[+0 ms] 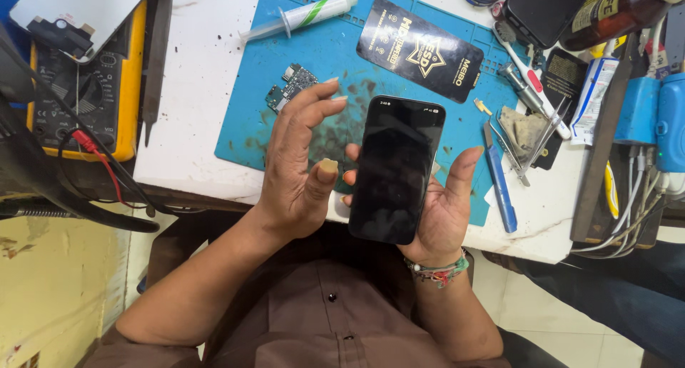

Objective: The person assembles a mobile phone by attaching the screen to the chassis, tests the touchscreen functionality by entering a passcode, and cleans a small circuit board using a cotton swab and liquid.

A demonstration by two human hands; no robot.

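Right hand (442,211) cradles dark phone (396,169); black label card (421,50) on blue mat (250,125)

Phone repair workbench: blue mat (250,104), multimeter (85,89), tweezers (546,136).

Phone (394,169) on right hand (441,212); left hand (296,167) beside; mat (335,54) behind.

Just one head-worn cam, looking nearly straight down, pretty close over the lap and the blue mat (342,54); bench edge runs toward 12 o'clock, torso at 6.
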